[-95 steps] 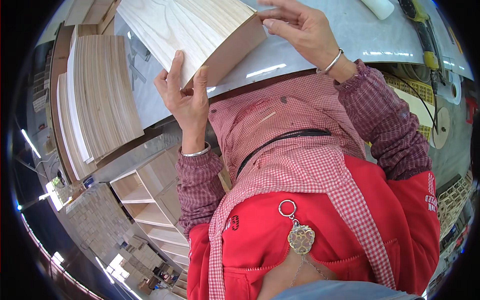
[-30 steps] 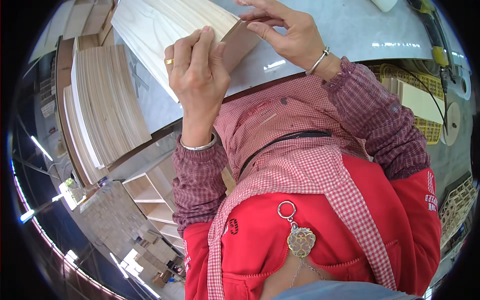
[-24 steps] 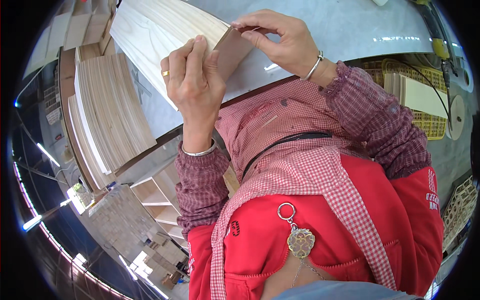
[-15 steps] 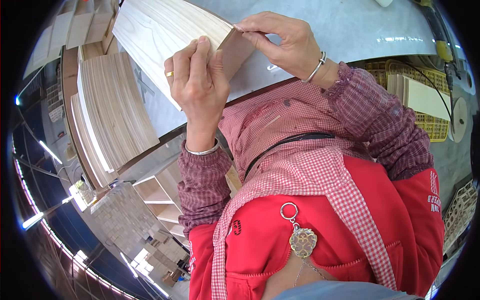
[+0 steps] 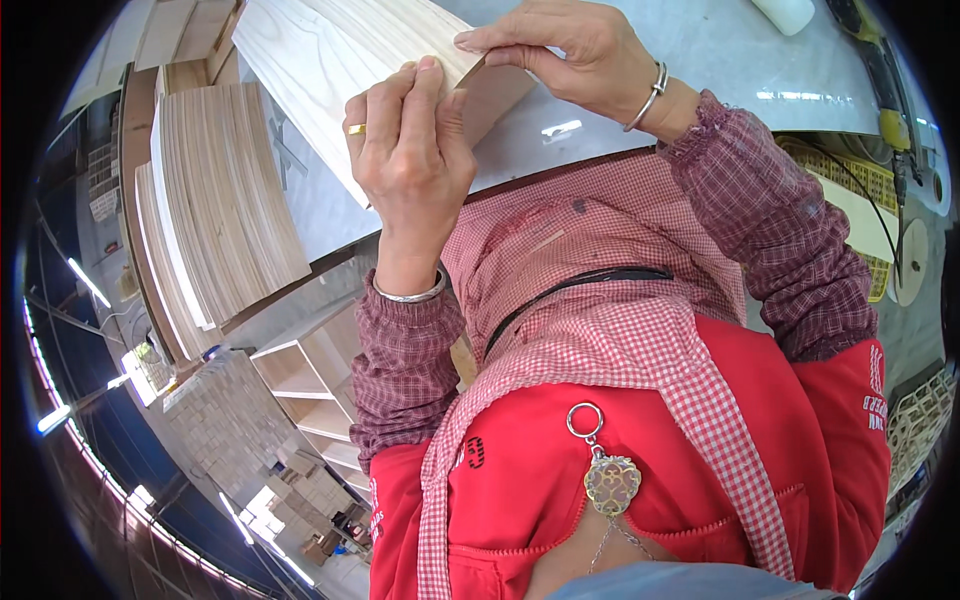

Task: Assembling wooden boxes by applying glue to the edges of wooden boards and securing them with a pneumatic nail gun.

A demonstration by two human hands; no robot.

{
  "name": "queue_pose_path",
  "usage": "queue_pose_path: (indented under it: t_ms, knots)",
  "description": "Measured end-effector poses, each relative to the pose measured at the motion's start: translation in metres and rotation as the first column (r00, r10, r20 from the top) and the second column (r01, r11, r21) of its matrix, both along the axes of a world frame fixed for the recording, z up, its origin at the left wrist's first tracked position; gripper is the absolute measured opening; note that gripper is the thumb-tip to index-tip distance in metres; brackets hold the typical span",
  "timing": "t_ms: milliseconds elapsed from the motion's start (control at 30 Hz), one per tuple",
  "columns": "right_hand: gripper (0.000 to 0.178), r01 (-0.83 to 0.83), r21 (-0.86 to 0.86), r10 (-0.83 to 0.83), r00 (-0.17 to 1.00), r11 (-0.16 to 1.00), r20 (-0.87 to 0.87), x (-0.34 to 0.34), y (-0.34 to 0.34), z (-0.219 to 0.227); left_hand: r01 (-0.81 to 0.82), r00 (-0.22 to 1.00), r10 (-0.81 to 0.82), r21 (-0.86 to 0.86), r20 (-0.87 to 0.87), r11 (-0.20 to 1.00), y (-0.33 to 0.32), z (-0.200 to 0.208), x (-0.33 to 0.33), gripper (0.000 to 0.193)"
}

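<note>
A pale wooden box (image 5: 350,75) with visible grain lies on the table at the upper left, one end toward me. My left hand (image 5: 412,135), wearing a gold ring, grips that end, fingers bent on the top face and thumb at the edge. At the box's far right corner, my right hand (image 5: 560,50) has its thumb and index finger pinched together against the edge. Anything between those fingertips is too small to make out. The end face of the box shows below the right hand, in shade.
The grey table (image 5: 640,95) has its front edge at my apron. A stack of thin wooden boards (image 5: 225,190) stands at the left. A white roll (image 5: 785,12) and a power tool (image 5: 880,80) lie at the right, above yellow crates (image 5: 860,170). Wooden shelving (image 5: 310,375) stands lower left.
Both hands and the box appear slightly shifted in view, the hands upward and to the right. My right hand stays pinched at the box's corner. The white roll shows more.
</note>
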State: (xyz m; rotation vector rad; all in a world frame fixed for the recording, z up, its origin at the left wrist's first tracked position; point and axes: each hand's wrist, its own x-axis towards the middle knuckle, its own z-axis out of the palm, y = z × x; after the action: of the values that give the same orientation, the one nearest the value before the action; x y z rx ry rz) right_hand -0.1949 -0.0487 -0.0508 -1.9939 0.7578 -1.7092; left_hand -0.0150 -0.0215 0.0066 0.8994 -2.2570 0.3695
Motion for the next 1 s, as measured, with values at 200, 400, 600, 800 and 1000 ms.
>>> queue_pose_path:
  t_ms: [200, 400, 600, 800, 1000]
  knots:
    - [0.026, 0.202, -0.039, -0.205, 0.974, 0.979, -0.096, -0.005, 0.02, 0.017, -0.017, 1.0, 0.017, 0.001, -0.004, 1.0, 0.0, -0.003, 0.001, 0.027]
    - [0.027, 0.274, -0.147, -0.29, 0.952, 0.95, -0.096, 0.001, 0.018, 0.012, -0.015, 1.0, 0.015, -0.025, -0.001, 1.0, 0.0, -0.005, 0.001, 0.027]
    - [0.026, 0.3, -0.204, -0.317, 0.947, 0.932, -0.056, 0.006, 0.014, 0.006, -0.006, 1.0, 0.006, -0.05, 0.01, 0.999, -0.001, -0.006, 0.001, 0.027]
    - [0.028, 0.239, -0.119, -0.247, 0.968, 0.964, -0.055, 0.0, 0.019, 0.01, -0.058, 0.998, 0.059, -0.033, 0.018, 0.998, 0.002, -0.003, -0.001, 0.025]
    - [0.033, 0.001, 0.178, -0.06, 0.944, 0.984, 0.323, 0.01, 0.021, -0.003, -0.07, 0.996, 0.071, -0.02, 0.046, 0.997, 0.003, -0.002, -0.004, 0.025]
